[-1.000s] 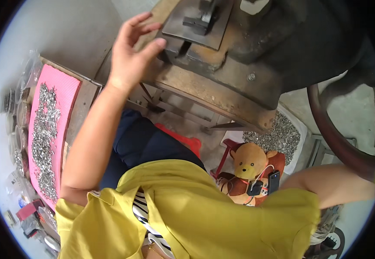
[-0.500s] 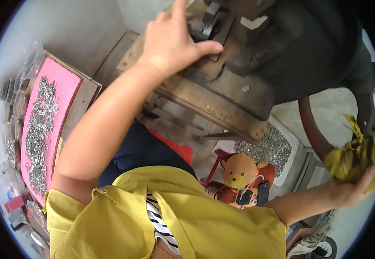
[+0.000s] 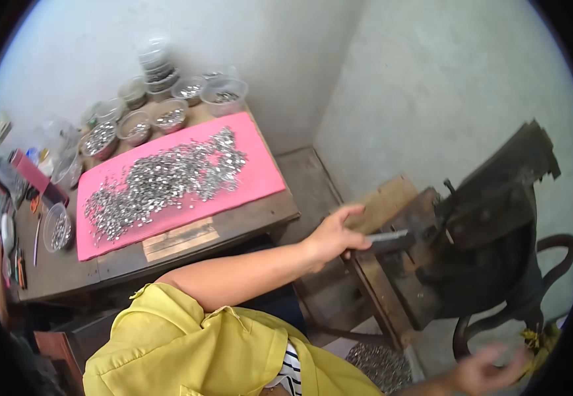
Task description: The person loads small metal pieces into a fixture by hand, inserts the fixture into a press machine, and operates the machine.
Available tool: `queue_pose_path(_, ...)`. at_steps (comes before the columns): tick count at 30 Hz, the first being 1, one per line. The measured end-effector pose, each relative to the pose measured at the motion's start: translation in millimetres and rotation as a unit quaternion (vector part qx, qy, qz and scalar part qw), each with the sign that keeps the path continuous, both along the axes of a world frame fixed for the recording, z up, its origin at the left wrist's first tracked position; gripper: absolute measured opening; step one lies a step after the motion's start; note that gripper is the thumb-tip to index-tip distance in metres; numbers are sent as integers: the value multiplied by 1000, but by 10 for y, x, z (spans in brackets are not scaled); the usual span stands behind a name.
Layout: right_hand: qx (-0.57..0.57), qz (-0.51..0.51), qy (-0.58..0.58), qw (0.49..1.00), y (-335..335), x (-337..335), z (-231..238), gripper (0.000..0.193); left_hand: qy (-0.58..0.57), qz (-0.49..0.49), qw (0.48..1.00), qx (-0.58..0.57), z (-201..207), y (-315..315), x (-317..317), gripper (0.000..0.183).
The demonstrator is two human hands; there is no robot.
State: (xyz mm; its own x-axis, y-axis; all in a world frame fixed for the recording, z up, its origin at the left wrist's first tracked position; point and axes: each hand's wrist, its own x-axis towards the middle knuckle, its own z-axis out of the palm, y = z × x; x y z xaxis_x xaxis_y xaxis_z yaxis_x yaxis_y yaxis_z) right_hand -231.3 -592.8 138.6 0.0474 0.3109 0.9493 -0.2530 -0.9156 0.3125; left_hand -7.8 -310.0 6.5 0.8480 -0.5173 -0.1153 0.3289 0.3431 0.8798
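My left hand reaches over the edge of a worn wooden bench, thumb and forefinger spread apart. The thumb lies beside a flat grey metal block at the foot of a dark, heavy machine press. Whether they touch is unclear. No object shows between these fingers; the others are partly hidden. Low on the right, my right hand is smeared by motion. Near its fingertips is a bunched yellow-green cloth, beside the press's curved wheel.
On the table at left, a pink mat carries a heap of small shiny metal pieces. Several clear plastic tubs stand behind it. More metal pieces lie in a container under the bench. Hand tools lie at far left.
The view has swung left, bringing the whole pink mat and tubs in. My right hand, earlier against the yellow-green cloth, is now blurred near it. My left hand remains by the press.
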Motion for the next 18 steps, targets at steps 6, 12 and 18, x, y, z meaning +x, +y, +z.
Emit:
queue_pose_path(6, 54, 253, 387, 885, 1742, 1226, -1384, 47, 86, -21, 995, -54, -119, 1031, -435, 81)
queue_pose_path(12, 109, 482, 368, 788, 2384, 1416, -1294, 34, -28, -29, 984, -173, 15, 1858, -815, 81)
queue_pose_path(18, 547, 641, 481, 240, 3206, 1576, -1432, 51, -458, 288, 792, 284, -135, 2315, -1008, 75)
